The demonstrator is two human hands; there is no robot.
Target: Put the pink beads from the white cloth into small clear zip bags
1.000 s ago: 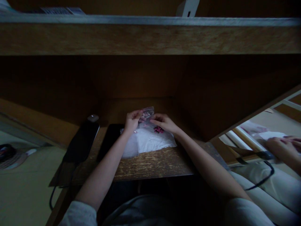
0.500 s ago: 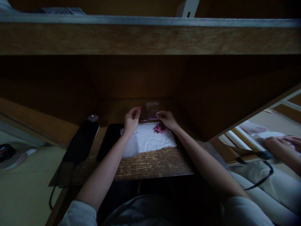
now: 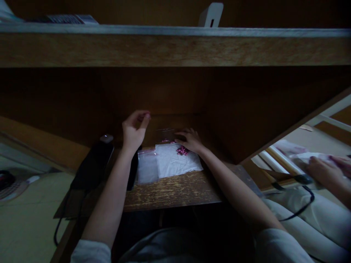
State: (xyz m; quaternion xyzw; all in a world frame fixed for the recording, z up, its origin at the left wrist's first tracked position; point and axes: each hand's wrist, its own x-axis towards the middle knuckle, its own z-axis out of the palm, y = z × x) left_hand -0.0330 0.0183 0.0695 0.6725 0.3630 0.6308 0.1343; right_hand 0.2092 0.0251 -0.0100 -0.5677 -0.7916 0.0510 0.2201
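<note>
— Since the head camera is our only view, what stands out on the worn brown wooden desk (image 3: 170,193)?

— The person's left hand (image 3: 134,129) has just come up off the bag. It hangs against the dark wood, fingers half curled, thumb close beside them, with nothing visible in its hold.

— And the right hand (image 3: 190,140)?

— It stays low, its fingers spread and lying over the bag's edge, not pinching anything that I can see.

— Where's the bag itself?

— The clear plastic zip bag (image 3: 166,134) lies at the far edge of a crumpled white sheet (image 3: 181,164). Its upper part almost vanishes against the wood, and a thin band of pink beads (image 3: 166,140) shows low inside it.

— Anything else close by?

— A small cluster of magenta beads (image 3: 182,150) sits on the sheet, just beside the right hand. A second flat clear plastic bag (image 3: 148,167) lies at the sheet's left side, near a black phone (image 3: 133,171) partly hidden by the left forearm.

— So what does that change mean?

— Only the right hand touches the bag now; the left is free.
</note>
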